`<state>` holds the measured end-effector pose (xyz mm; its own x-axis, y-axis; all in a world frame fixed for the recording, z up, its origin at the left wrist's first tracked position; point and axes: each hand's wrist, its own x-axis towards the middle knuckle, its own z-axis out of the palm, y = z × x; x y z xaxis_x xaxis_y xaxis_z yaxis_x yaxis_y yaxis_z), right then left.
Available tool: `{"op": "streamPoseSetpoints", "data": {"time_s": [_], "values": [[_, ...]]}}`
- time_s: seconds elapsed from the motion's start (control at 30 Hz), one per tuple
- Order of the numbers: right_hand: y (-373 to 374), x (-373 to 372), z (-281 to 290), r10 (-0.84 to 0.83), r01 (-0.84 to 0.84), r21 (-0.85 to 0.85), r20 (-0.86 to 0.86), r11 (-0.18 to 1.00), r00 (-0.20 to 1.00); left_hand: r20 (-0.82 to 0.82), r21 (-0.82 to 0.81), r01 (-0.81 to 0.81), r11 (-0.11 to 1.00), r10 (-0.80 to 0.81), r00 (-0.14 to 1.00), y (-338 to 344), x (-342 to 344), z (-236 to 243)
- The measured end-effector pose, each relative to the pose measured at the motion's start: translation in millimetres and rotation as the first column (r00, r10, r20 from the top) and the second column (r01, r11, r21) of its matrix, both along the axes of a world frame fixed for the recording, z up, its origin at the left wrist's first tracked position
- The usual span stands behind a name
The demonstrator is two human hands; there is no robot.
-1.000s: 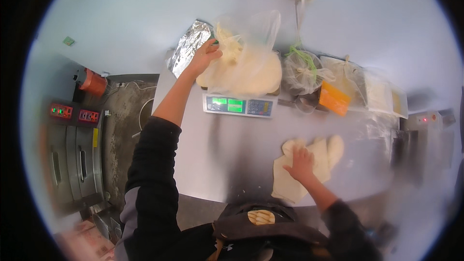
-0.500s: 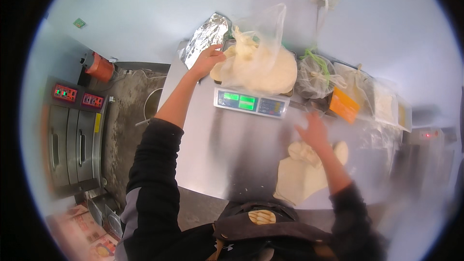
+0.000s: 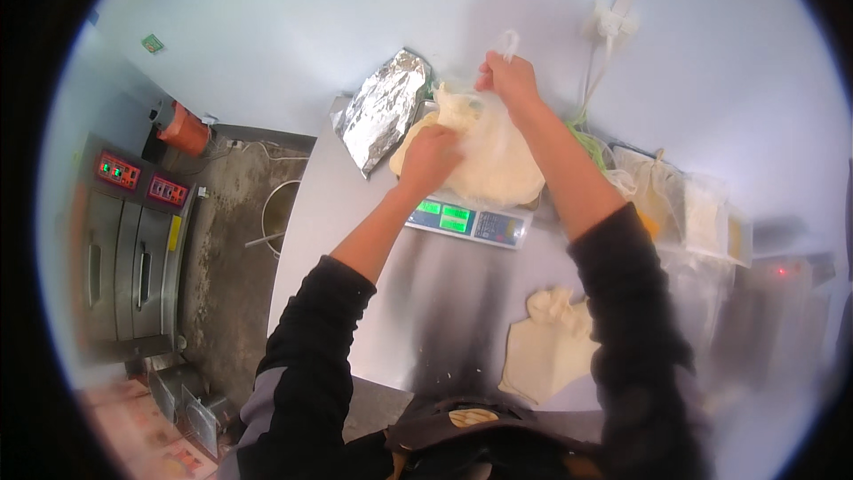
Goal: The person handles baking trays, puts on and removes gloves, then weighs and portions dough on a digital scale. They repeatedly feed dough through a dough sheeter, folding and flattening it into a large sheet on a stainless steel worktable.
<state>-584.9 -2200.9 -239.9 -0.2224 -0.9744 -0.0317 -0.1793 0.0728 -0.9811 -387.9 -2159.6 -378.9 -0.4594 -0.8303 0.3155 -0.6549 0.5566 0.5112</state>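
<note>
A pale dough mass (image 3: 501,169) in a clear plastic bag (image 3: 486,129) rests on a digital scale (image 3: 458,222) with green displays. My left hand (image 3: 432,153) is closed on the bag at the dough's left part, fingers curled. Higher up, my right hand (image 3: 508,76) grips the gathered top of the bag, a clear twist of plastic standing above the fingers. A loose sheet of dough (image 3: 542,356) with a lumpy fold lies on the steel table (image 3: 373,342) near its front edge, partly behind my right sleeve.
Crumpled foil (image 3: 378,111) lies at the scale's back left. Bags and a tray (image 3: 706,218) stand to the right, with a greenish tie (image 3: 591,147). An outlet and cord (image 3: 613,22) are on the wall. A steel oven (image 3: 129,267) and orange canister (image 3: 185,132) are at left.
My right hand has moved from the loose dough up to the bag's top and closed on it. My left hand has come right and down from the dough's edge onto the bag.
</note>
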Motion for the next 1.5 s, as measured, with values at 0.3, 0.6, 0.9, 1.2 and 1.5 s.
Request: {"op": "streamPoseSetpoints", "data": {"time_s": [0.3,0.6,0.9,1.2,1.5], "values": [[141.6,9.6,162.3,-0.376,0.069,-0.723,-0.273,0.688,0.885,-0.676,0.211,-0.222,0.952,0.306,0.670,50.3,29.6,97.1],[287.6,50.9,174.7,0.089,-0.094,-0.600,-0.038,0.794,0.995,-0.791,0.296,-0.330,0.897,0.423,0.442,188.1,132.0,97.7],[475.7,-8.1,-134.7,0.459,-0.490,-0.057,-0.267,0.870,0.847,-0.264,0.417,-0.521,0.745,0.648,0.714,329.0,135.0,-150.1],[577.3,-288.6,-238.6,-0.190,0.495,0.482,-0.551,0.723,0.813,-0.219,-0.196,-0.364,0.910,0.321,0.921,424.2,-67.0,-29.4],[550.7,-275.6,-252.9,-0.686,0.508,0.515,0.245,0.690,0.685,0.339,0.427,-0.085,0.900,-0.072,0.938,391.0,-224.2,-86.6]]}}
